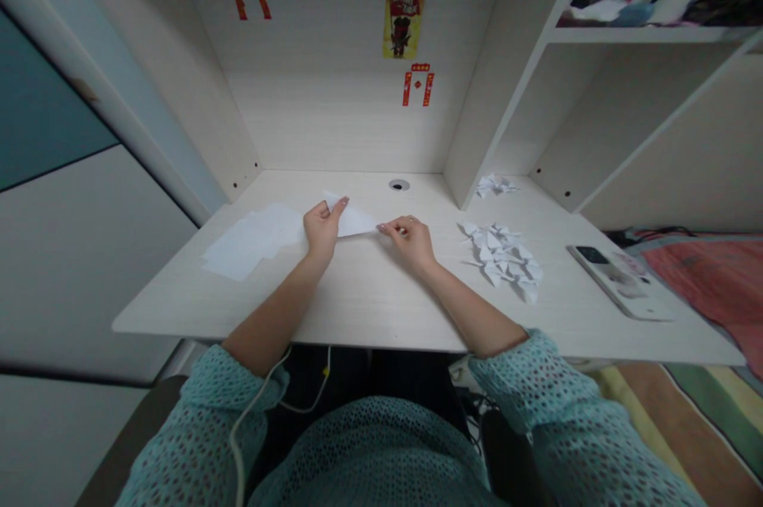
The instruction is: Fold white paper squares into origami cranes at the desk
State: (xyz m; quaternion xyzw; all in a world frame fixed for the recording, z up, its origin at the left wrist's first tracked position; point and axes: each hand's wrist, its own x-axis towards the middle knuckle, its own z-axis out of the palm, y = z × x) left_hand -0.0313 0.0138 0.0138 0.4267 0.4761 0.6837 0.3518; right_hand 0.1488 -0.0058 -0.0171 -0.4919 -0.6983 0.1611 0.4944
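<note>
A white sheet of paper (356, 223) is stretched between my two hands, just above the desk. My left hand (323, 227) grips its left part, thumb on top and fingers curled. At the sheet's right corner, my right hand (411, 239) pinches the paper between thumb and finger. Several flat white paper sheets (250, 241) lie spread on the desk left of my left hand. Folded white paper pieces (504, 257) sit in a pile to the right of my right hand, with a smaller group of folded papers (497, 185) behind them.
A phone (620, 282) lies on the right of the white desk (375, 304). Behind the hands is a round cable hole (399, 184). An upright divider (506, 70) rises at the back right, beside a loaded shelf (649, 34). A white cable (237, 443) hangs over my left sleeve.
</note>
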